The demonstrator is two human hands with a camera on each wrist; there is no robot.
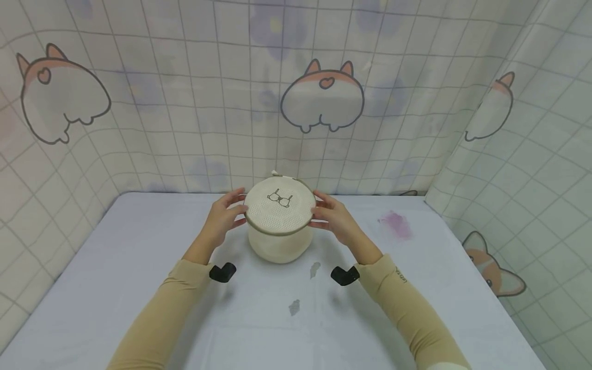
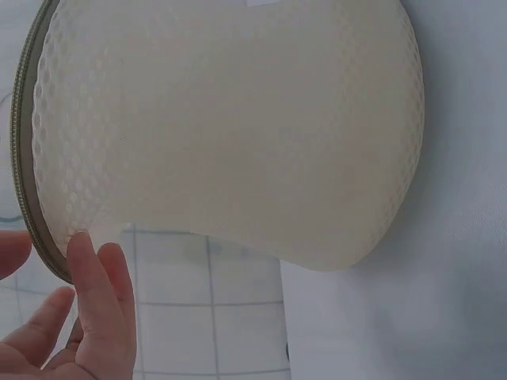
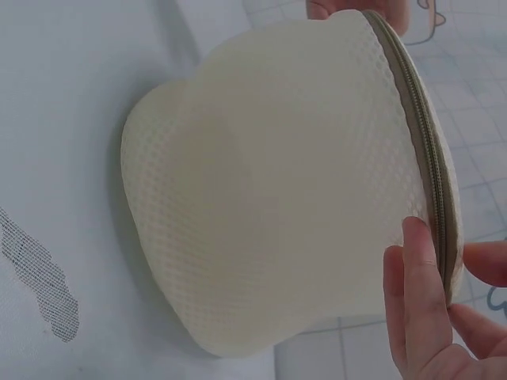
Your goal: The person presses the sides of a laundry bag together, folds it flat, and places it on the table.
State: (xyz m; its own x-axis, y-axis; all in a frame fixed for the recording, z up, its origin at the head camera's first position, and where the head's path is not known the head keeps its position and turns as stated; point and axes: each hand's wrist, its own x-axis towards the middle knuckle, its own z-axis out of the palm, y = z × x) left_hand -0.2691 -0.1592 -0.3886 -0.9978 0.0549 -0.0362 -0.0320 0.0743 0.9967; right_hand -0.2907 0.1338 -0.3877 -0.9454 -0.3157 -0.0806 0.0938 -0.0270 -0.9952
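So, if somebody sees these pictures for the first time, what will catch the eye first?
First, the round cream mesh laundry bag standing mid-table, a small bra drawing on its zipped lid. The left hand and the right hand hold its rim from either side. Behind, a checked curtain shows cartoon corgi rears, and a pink stain marks the white tablecloth to the right.

Two arms in long, close-fitting tan sleeves, cuffs ending at the wrists. Right sleeve (image 1: 407,303) carries a small dark printed mark near the cuff. Left sleeve (image 1: 162,313) plain. A small black angled device sits strapped under each wrist (image 1: 222,272) (image 1: 344,276). Both hands bare.
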